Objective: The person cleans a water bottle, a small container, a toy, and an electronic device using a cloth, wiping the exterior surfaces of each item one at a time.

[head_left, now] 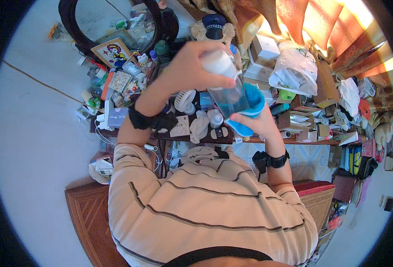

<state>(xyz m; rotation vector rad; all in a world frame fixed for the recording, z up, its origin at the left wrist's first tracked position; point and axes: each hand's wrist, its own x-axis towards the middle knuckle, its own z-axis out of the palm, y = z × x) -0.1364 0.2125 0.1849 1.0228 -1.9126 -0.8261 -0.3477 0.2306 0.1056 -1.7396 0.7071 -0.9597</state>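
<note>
A table (223, 139) crosses mid-frame, things crowding nearly to its front edge; above it, room around the hands narrows at the plush bear (198, 31) near the top, while a white plastic bag (295, 66) stands apart at upper right. At upper centre the left hand (195, 66) grips a tilted clear container (227, 97) by its white end; the right hand (258, 122) holds a blue cloth (255, 97) against the lower end. Blue shows through the container's wall; the bag's contents are unclear.

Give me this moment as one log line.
left hand: grips clear container | right hand: holds blue cloth against it | nearby: white fan, white bag
</note>
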